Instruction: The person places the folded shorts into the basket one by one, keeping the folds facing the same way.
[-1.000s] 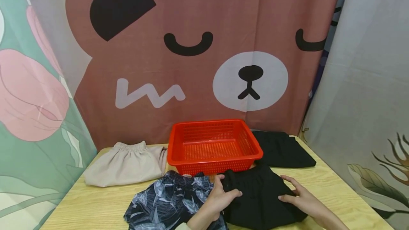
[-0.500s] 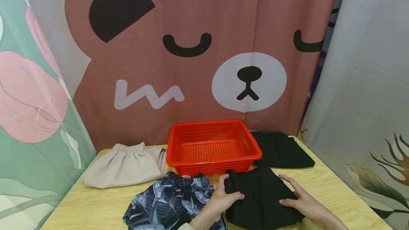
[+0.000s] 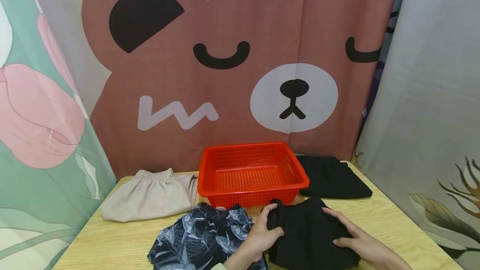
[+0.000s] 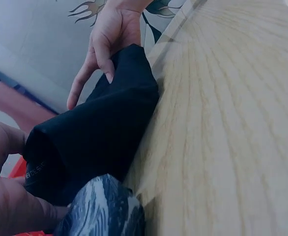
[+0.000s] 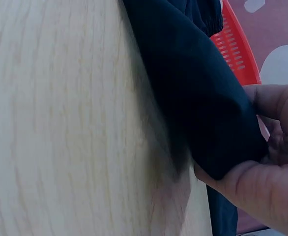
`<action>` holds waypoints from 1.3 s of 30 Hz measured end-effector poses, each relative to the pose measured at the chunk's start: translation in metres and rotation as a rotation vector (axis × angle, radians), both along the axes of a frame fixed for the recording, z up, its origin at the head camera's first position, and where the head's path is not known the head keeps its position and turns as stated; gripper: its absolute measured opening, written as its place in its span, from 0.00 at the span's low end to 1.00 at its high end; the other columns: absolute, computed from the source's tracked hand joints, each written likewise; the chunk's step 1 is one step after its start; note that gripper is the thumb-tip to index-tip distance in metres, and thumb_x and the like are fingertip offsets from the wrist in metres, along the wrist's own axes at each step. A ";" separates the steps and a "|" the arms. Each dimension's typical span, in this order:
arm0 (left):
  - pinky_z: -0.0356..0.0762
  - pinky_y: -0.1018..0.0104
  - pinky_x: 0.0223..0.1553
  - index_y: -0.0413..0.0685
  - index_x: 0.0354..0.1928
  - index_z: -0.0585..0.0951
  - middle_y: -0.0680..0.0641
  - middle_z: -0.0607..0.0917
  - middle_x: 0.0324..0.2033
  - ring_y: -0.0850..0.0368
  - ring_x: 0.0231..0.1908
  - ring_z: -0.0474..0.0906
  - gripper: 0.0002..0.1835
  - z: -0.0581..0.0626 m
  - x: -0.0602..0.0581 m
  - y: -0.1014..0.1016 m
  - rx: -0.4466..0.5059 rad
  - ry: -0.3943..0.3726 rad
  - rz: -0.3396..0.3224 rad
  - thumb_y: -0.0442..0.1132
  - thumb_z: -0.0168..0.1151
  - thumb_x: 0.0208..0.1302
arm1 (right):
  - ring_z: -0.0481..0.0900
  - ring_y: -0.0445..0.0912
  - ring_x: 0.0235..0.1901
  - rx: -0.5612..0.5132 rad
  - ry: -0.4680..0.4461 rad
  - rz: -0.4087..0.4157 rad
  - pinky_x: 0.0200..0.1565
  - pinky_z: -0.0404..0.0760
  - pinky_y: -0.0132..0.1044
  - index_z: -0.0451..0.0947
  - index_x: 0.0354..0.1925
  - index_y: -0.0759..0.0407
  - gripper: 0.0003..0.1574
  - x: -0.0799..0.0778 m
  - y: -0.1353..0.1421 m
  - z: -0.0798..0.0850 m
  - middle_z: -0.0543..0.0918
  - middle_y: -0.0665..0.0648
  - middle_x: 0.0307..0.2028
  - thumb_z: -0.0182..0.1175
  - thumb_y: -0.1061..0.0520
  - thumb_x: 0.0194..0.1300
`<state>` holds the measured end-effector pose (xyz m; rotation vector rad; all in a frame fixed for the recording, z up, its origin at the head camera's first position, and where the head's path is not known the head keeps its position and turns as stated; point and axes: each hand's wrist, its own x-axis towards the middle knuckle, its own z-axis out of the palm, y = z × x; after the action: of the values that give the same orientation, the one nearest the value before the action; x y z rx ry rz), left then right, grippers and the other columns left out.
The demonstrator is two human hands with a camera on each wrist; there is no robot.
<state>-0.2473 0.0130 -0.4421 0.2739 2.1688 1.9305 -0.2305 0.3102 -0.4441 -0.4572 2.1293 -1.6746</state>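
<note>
Folded black shorts (image 3: 305, 232) lie at the front right of the table, between my two hands. My left hand (image 3: 260, 232) grips their left edge, thumb on the near side and fingers toward the waistband. Small lettering shows inside the fold there in the left wrist view. At the opposite edge my right hand (image 3: 361, 241) holds the cloth, and the right wrist view has its thumb (image 5: 247, 184) and fingers pinching a corner. Dark patterned shorts (image 3: 202, 234) lie just left of the black pair, partly hidden by my left forearm.
A red plastic basket (image 3: 253, 193) with nothing in it stands behind the shorts. Beige shorts (image 3: 150, 197) lie folded at its left, and another black folded garment (image 3: 333, 178) at its right. Curtains (image 3: 232, 86) hang around the wooden table (image 3: 93, 245).
My left hand has shifted slightly right with the edge of the black shorts, which look a little narrower. The right hand stays at its side, its fingers reaching slightly farther over the cloth.
</note>
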 end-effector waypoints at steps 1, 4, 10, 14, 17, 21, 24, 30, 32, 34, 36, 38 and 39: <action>0.67 0.39 0.52 0.60 0.64 0.71 0.37 0.66 0.63 0.39 0.57 0.66 0.38 0.000 0.000 -0.001 0.013 0.000 -0.017 0.28 0.62 0.48 | 0.49 0.54 0.67 0.007 0.001 0.009 0.55 0.66 0.39 0.40 0.77 0.54 0.50 0.000 0.000 0.000 0.32 0.73 0.72 0.55 0.65 0.66; 0.65 0.40 0.53 0.60 0.65 0.71 0.38 0.64 0.64 0.40 0.58 0.65 0.38 -0.002 0.001 -0.004 0.047 0.011 -0.058 0.26 0.60 0.48 | 0.58 0.44 0.64 0.012 -0.006 0.017 0.54 0.68 0.39 0.42 0.77 0.56 0.49 0.002 0.001 0.002 0.35 0.76 0.71 0.55 0.65 0.66; 0.67 0.45 0.54 0.59 0.65 0.73 0.40 0.65 0.65 0.43 0.59 0.66 0.35 -0.003 0.004 -0.012 0.090 0.037 -0.102 0.27 0.59 0.52 | 0.63 0.51 0.62 0.052 -0.002 -0.040 0.51 0.71 0.40 0.44 0.76 0.61 0.47 0.008 0.001 0.007 0.39 0.79 0.70 0.57 0.64 0.66; 0.74 0.60 0.33 0.56 0.66 0.73 0.38 0.65 0.65 0.51 0.41 0.75 0.34 0.000 0.006 -0.015 0.134 0.029 -0.126 0.26 0.58 0.54 | 0.63 0.58 0.62 0.077 0.013 -0.066 0.51 0.73 0.43 0.45 0.75 0.62 0.46 0.013 0.000 0.011 0.40 0.79 0.70 0.58 0.62 0.67; 0.62 0.69 0.18 0.56 0.65 0.73 0.37 0.64 0.65 0.60 0.20 0.66 0.34 0.004 0.008 -0.018 0.147 0.004 -0.140 0.26 0.56 0.55 | 0.62 0.59 0.62 0.106 0.039 -0.076 0.53 0.72 0.51 0.45 0.75 0.63 0.46 0.016 -0.002 0.015 0.41 0.79 0.70 0.58 0.60 0.68; 0.67 0.67 0.20 0.56 0.65 0.74 0.38 0.64 0.65 0.60 0.23 0.69 0.33 0.007 0.011 -0.022 0.157 -0.011 -0.155 0.25 0.55 0.56 | 0.56 0.66 0.64 0.159 0.071 -0.114 0.54 0.65 0.65 0.47 0.74 0.64 0.46 0.021 -0.005 0.021 0.44 0.78 0.70 0.59 0.58 0.67; 0.72 0.64 0.26 0.56 0.66 0.73 0.39 0.66 0.64 0.57 0.31 0.74 0.33 0.009 0.013 -0.025 0.170 -0.002 -0.172 0.25 0.55 0.57 | 0.53 0.69 0.64 0.193 0.088 -0.144 0.52 0.64 0.68 0.50 0.74 0.64 0.46 0.024 -0.006 0.024 0.47 0.77 0.70 0.61 0.58 0.65; 0.61 0.70 0.16 0.57 0.66 0.73 0.41 0.75 0.56 0.63 0.13 0.59 0.34 0.016 0.018 -0.034 0.188 0.024 -0.217 0.26 0.56 0.57 | 0.50 0.73 0.65 0.300 0.144 -0.207 0.49 0.63 0.72 0.57 0.72 0.61 0.46 0.029 -0.009 0.034 0.54 0.75 0.69 0.65 0.57 0.61; 0.65 0.70 0.17 0.57 0.67 0.72 0.41 0.77 0.53 0.64 0.14 0.63 0.34 0.020 0.019 -0.037 0.212 0.031 -0.238 0.26 0.55 0.58 | 0.49 0.73 0.65 0.316 0.169 -0.209 0.50 0.62 0.73 0.57 0.72 0.62 0.46 0.031 -0.010 0.037 0.54 0.75 0.69 0.65 0.57 0.61; 0.73 0.68 0.22 0.56 0.68 0.70 0.41 0.77 0.53 0.62 0.21 0.73 0.34 0.024 0.020 -0.041 0.239 0.042 -0.261 0.25 0.54 0.59 | 0.50 0.73 0.65 0.322 0.201 -0.209 0.50 0.61 0.73 0.58 0.72 0.62 0.46 0.033 -0.012 0.041 0.55 0.74 0.69 0.66 0.57 0.60; 0.79 0.64 0.32 0.55 0.69 0.69 0.41 0.75 0.56 0.57 0.34 0.80 0.34 0.028 0.021 -0.044 0.251 0.071 -0.278 0.25 0.53 0.60 | 0.51 0.72 0.65 0.320 0.222 -0.210 0.50 0.62 0.72 0.58 0.72 0.62 0.46 0.034 -0.014 0.045 0.56 0.74 0.69 0.66 0.57 0.61; 0.79 0.60 0.42 0.54 0.69 0.68 0.41 0.70 0.60 0.49 0.46 0.79 0.34 0.031 0.022 -0.047 0.268 0.097 -0.292 0.25 0.52 0.60 | 0.51 0.71 0.66 0.317 0.227 -0.220 0.50 0.61 0.73 0.58 0.72 0.61 0.46 0.036 -0.016 0.049 0.56 0.73 0.69 0.66 0.57 0.61; 0.79 0.59 0.42 0.55 0.69 0.68 0.41 0.70 0.60 0.48 0.47 0.79 0.34 0.032 0.022 -0.049 0.262 0.103 -0.290 0.25 0.52 0.61 | 0.51 0.71 0.66 0.318 0.225 -0.230 0.50 0.61 0.73 0.58 0.72 0.60 0.46 0.036 -0.018 0.051 0.57 0.73 0.69 0.66 0.57 0.61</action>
<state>-0.2257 -0.0356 -0.4098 0.7051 1.8068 2.0613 -0.1944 0.2927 -0.3932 -0.3276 2.6441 -1.4094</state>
